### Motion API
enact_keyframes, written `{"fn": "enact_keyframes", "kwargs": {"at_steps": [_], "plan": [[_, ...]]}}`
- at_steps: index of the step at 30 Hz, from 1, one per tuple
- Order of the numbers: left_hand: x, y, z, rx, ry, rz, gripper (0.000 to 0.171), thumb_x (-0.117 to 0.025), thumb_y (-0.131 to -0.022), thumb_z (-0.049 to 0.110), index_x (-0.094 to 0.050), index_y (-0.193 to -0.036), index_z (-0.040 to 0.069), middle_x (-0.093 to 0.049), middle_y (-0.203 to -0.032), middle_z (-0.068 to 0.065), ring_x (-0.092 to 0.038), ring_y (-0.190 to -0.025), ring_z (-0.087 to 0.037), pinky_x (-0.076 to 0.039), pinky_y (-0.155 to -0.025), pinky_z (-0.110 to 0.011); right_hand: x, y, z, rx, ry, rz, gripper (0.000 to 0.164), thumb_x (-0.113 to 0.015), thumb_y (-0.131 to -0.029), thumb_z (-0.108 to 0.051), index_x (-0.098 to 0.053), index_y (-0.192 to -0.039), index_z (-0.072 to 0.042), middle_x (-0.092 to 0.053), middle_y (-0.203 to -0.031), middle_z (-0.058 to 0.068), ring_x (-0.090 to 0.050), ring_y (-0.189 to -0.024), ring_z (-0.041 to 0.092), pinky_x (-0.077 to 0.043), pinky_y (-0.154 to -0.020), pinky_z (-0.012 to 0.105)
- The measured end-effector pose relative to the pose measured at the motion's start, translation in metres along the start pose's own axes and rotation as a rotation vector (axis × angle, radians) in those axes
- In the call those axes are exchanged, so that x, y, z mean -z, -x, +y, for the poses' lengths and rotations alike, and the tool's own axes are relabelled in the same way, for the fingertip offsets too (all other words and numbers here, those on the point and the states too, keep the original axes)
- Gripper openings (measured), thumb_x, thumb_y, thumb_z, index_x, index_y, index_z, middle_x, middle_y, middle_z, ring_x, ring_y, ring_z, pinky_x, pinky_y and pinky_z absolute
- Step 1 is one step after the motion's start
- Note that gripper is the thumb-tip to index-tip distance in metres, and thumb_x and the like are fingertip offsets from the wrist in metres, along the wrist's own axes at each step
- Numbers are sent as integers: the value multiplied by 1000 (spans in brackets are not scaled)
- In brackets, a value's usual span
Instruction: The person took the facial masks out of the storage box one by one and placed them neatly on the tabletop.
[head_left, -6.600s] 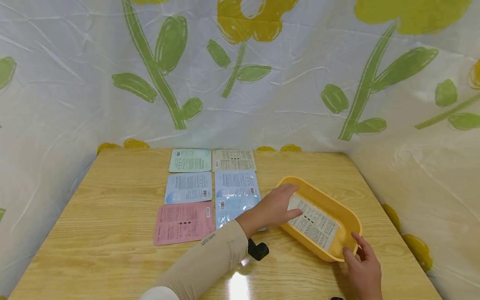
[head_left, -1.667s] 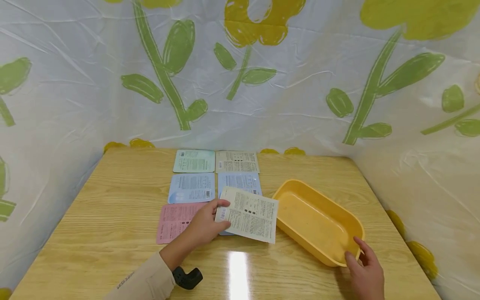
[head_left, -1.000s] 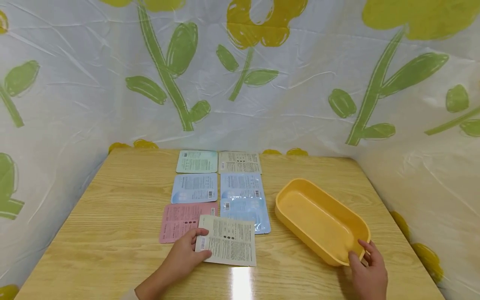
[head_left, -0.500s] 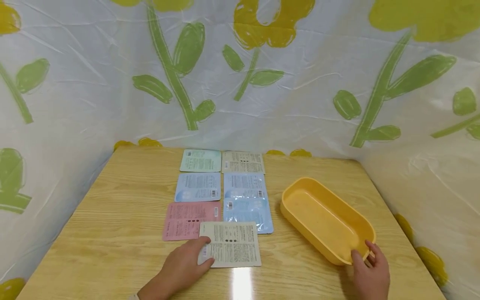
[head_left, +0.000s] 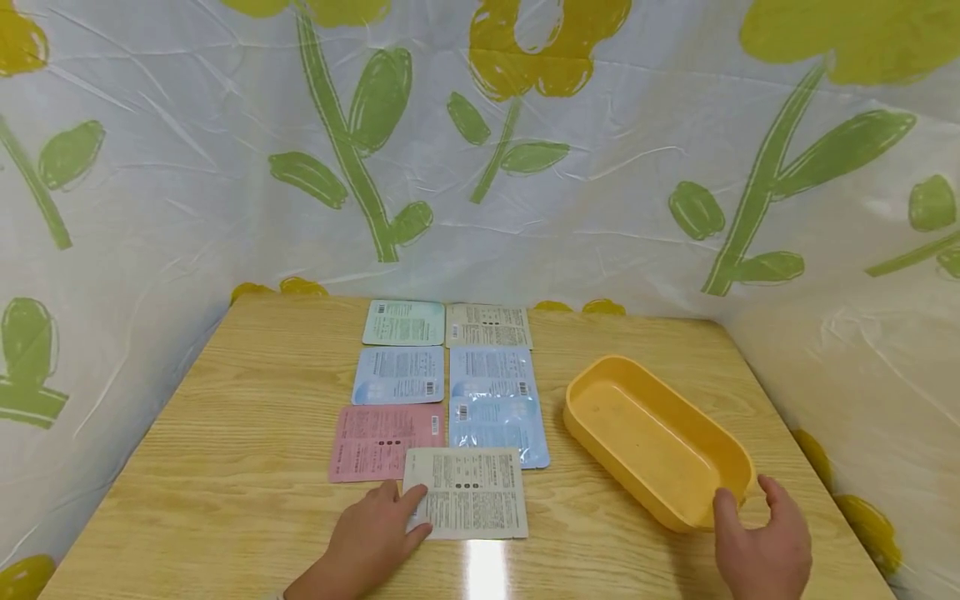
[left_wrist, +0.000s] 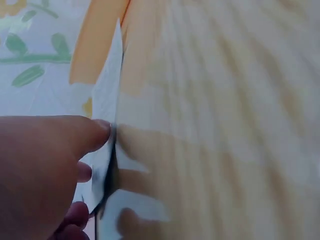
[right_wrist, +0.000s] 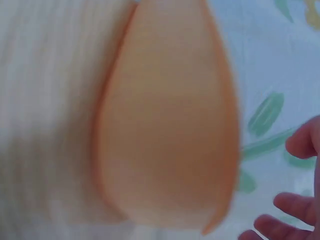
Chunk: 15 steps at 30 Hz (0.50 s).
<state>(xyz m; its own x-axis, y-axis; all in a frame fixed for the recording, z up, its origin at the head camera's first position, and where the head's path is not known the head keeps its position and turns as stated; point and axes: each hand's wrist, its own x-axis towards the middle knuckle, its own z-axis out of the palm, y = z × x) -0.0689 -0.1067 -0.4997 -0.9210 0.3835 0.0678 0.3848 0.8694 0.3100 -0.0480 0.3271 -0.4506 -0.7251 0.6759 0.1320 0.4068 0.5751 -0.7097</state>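
A beige printed packet point(head_left: 467, 496), flat like a sheet-mask packet, lies at the front of the packet group. It overlaps the pink packet point(head_left: 375, 442) and the lower blue packet point(head_left: 498, 421). My left hand point(head_left: 371, 533) touches its left edge with extended fingers and thumb; in the left wrist view, the thumb point(left_wrist: 95, 137) is against the packet. To the right stands a yellow plastic basin point(head_left: 652, 450) with nothing in it. My right hand point(head_left: 765, 546) is at its near right corner, thumb and forefinger spread; the right wrist view shows the fingers apart from the basin.
Behind lie a green packet point(head_left: 405, 323), another beige packet point(head_left: 489, 326) and two light blue packets, left point(head_left: 397, 375) and right point(head_left: 491, 367), in two columns. The wooden table point(head_left: 225, 467) meets a flower-printed cloth point(head_left: 600, 208) at the back and sides.
The beige packet went from inside the basin to the front of the group, carried by my left hand, whose fingers have since loosened. My right hand has let go of the basin's rim.
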Motion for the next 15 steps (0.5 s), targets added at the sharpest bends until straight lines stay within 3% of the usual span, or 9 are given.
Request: {"fn": "enact_keyframes", "kwargs": {"at_steps": [4,8,11,15], "plan": [[15,-9,-4,-30,-41,97,48,-72,-90,42,-64,-128,14,-57,-107,-10,-55,-93,-24,-51,-74,-37,8,2,-25,214,57,-71,56,-62,-96,-25,-49,-139,10,-42,-146,30,-36,-133,51,-26,-108,63],[46,-25,-11,-43,-84,190,47,-72,-91,37,-64,-130,12,-53,-136,-19,-49,-125,-38,-42,-101,-54,10,6,-52,474,48,-138,55,-68,-95,-22,-51,-136,11,-44,-144,30,-37,-131,53,-29,-102,68],[65,-32,-14,-36,-106,232,45,-72,-92,33,-64,-131,11,-48,-143,-23,-44,-130,-44,-38,-104,-59,5,11,-70,657,-19,-147,54,-73,-92,-17,-53,-134,11,-47,-141,29,-41,-127,53,-34,-95,69],[80,-43,-16,-16,-89,273,47,-69,-94,33,-62,-134,8,-44,-147,-25,-38,-134,-47,-35,-104,-62,-10,11,-89,876,-78,-117,55,-76,-89,-19,-56,-131,11,-51,-139,28,-47,-122,52,-38,-91,67]]}}
